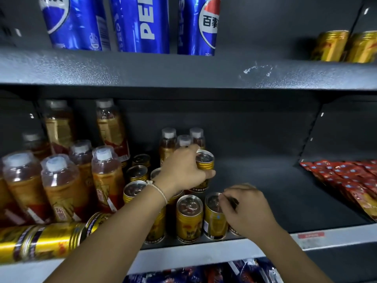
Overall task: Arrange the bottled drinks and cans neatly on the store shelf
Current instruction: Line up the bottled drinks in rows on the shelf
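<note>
**A:** Forearms fill the near view, both reaching onto the middle shelf (204, 256). What is each hand doing?

**B:** Left hand (183, 170) grasps a gold can (204, 164) round its upper body, at the far right end of the can cluster, just in front of three small bottles (183, 141). I cannot tell whether that can is lifted or standing. Right hand (247, 209) has its fingers curled at the rim of a front can (215, 218) near the shelf edge; whether it truly grips is hard to tell, though a pinch on the rim looks likely.

**A:** And the rest of the stock?

**B:** Tea bottles (61, 186) stand in rows at the left. Gold cans stand in loose rows between them and the hands, and one more upright can (188, 219) sits just left of the right hand's can. Several cans lie on their sides (40, 240) at the near left. Bare shelf stretches to the right.

**A:** So how should this step be done well?

**B:** I'd set the left can down flat, touching its neighbours, in line with the front cans. Steady the front can meanwhile so nothing tips. Watch the left wrist: it passes right over other can tops. The lying cans still need standing up.
</note>
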Available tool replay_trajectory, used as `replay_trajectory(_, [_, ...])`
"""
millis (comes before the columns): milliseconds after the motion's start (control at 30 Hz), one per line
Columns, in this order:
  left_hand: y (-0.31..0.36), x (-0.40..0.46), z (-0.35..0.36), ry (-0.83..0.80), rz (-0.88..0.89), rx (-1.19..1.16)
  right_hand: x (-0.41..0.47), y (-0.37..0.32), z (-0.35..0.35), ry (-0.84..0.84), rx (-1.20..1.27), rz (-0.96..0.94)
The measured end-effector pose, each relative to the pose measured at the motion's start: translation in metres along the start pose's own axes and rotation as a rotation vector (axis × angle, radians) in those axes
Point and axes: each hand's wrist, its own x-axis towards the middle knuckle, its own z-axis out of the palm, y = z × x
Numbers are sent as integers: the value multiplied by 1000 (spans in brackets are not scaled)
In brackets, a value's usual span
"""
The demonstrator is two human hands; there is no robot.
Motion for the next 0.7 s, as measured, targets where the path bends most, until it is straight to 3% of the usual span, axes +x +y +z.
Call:
replay_trajectory(133, [-1,0,12,-54,4,44,-6,2,5,59,65,-3])
replay_trajectory(700, [-9,-1,39,-167,30,305,-6,4,3,-14,82,2])
